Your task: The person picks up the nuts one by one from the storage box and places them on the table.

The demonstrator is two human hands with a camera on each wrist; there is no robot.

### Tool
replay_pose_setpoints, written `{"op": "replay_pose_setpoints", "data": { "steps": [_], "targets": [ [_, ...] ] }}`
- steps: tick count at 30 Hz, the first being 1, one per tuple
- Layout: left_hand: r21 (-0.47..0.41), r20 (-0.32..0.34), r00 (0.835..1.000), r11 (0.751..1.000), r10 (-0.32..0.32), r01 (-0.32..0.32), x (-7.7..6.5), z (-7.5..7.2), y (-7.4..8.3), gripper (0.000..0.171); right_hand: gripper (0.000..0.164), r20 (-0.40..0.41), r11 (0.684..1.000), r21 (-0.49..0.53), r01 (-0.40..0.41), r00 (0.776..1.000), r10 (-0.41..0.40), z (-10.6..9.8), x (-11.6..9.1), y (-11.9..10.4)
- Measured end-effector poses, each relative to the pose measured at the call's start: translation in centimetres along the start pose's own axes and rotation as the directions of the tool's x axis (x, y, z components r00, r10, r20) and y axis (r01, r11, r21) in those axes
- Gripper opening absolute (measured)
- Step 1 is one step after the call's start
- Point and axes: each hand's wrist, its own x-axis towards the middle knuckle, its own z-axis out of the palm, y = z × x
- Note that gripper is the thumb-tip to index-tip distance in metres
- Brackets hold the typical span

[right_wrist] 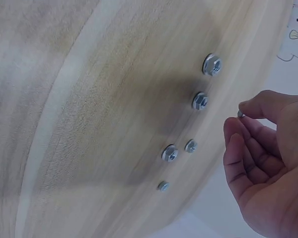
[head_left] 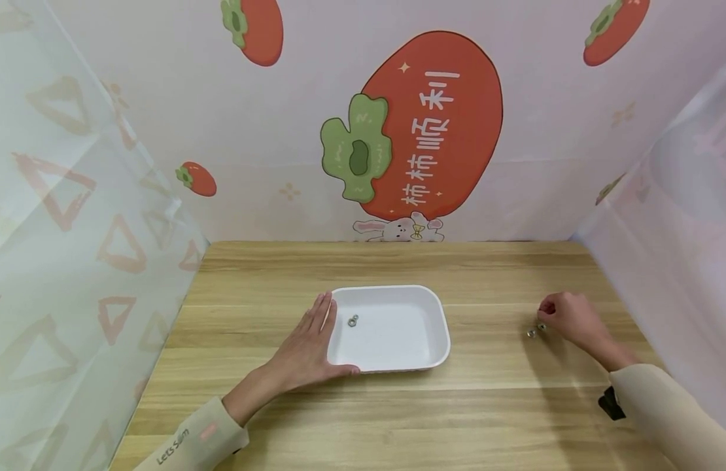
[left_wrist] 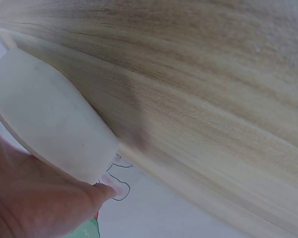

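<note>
A white tray stands on the wooden table, holding two metal nuts near its left side. My left hand rests against the tray's left side, fingers straight along the rim and thumb at the front edge. Over the table's right part, my right hand pinches a small metal nut between thumb and index finger, just above the surface. Beside that hand, several flange nuts of different sizes lie on the table in the right wrist view; the head view shows only some of them.
The wooden table meets a patterned back wall with cartoon persimmons. Patterned sheets hang at the left side and right side of the table.
</note>
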Motion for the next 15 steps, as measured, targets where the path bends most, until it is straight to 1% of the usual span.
{"op": "replay_pose_setpoints", "data": {
  "steps": [5, 10, 15],
  "targets": [
    [-0.002, 0.012, 1.000, 1.000, -0.007, 0.007, -0.03, 0.05, 0.01, 0.137, 0.008, 0.047, 1.000, -0.023, -0.013, 0.999, 0.014, 0.33, 0.39, 0.32],
    [-0.006, 0.019, 1.000, 1.000, -0.013, 0.013, -0.07, -0.05, 0.09, 0.138, 0.009, 0.059, 0.999, -0.036, 0.003, 0.998, -0.001, 0.71, 0.71, 0.63],
    [-0.001, 0.016, 1.000, 1.000, -0.013, 0.013, -0.09, -0.07, 0.06, 0.138, 0.010, 0.086, 0.999, -0.031, -0.015, 0.996, 0.018, 0.93, 1.03, 0.68]
  ]
}}
